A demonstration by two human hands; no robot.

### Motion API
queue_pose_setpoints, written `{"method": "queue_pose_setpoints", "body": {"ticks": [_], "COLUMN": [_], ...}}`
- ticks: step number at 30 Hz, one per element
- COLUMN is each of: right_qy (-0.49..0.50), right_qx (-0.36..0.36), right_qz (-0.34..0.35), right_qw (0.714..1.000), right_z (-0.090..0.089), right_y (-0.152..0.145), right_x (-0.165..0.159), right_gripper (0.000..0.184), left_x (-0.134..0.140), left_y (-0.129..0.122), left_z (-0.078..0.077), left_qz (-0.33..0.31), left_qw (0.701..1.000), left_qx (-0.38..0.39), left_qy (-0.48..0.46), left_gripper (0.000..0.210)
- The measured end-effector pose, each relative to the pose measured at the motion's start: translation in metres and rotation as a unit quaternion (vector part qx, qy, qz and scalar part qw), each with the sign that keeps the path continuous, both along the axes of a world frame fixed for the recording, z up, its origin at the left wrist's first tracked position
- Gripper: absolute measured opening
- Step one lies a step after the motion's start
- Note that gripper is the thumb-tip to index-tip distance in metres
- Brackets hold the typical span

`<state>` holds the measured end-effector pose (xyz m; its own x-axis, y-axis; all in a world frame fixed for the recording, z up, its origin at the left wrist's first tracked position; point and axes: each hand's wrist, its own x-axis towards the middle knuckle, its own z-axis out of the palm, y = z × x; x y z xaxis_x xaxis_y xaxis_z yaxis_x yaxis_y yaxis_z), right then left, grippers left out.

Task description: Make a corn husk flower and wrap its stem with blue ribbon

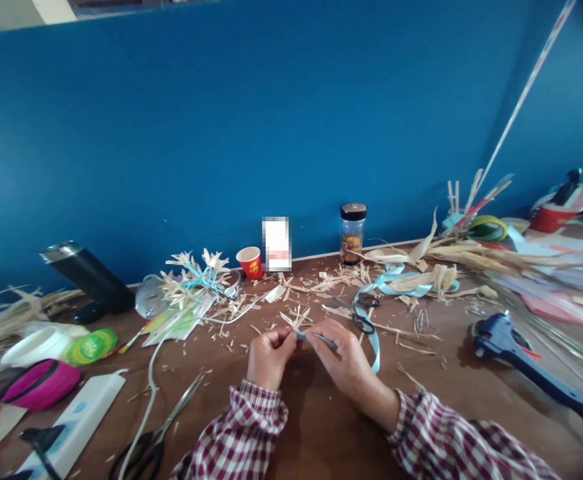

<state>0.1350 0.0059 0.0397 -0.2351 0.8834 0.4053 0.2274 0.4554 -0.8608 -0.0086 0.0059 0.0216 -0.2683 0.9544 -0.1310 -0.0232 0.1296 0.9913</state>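
Over the middle of the table, my left hand (270, 353) pinches the base of a small pale husk flower (297, 317), its thin petals pointing up and away from me. My right hand (341, 357) is closed on a narrow blue-green strip (325, 341) that meets the flower's base between my fingertips. The fingers partly hide where strip and flower join. Just beyond my right hand lie black-handled small scissors (364, 323) beside a light blue ribbon (375, 350). A bunch of similar husk flowers with blue stems (198, 277) rests at the back left.
Larger scissors (164, 427) lie left of my sleeves, near a white power strip (78, 423) and cable. A blue glue gun (526, 363) rests at right. Behind stand a red paper cup (250, 262), a lidded jar (352, 233) and a leaning black flask (91, 277). Husk scraps litter the table.
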Motion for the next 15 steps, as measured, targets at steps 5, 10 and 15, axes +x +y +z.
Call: {"method": "queue_pose_setpoints", "body": {"ticks": [5, 10, 15], "right_qy": [-0.017, -0.018, -0.117], "right_qx": [0.003, 0.134, 0.066], "right_qz": [-0.032, -0.128, 0.0], "right_qw": [0.999, 0.982, 0.991], "right_z": [0.003, 0.013, 0.005], "right_y": [-0.001, -0.012, -0.02], "right_x": [0.003, 0.01, -0.003], "right_gripper": [0.016, 0.027, 0.012], "left_x": [-0.001, -0.005, -0.005], "left_y": [0.0, 0.001, 0.002], "left_z": [0.006, 0.011, 0.007], "left_qz": [0.006, 0.027, 0.043], "left_qw": [1.0, 0.999, 0.996], "left_qx": [-0.002, 0.004, -0.002], "left_qy": [-0.006, -0.026, -0.082], "left_gripper": [0.026, 0.022, 0.024]}}
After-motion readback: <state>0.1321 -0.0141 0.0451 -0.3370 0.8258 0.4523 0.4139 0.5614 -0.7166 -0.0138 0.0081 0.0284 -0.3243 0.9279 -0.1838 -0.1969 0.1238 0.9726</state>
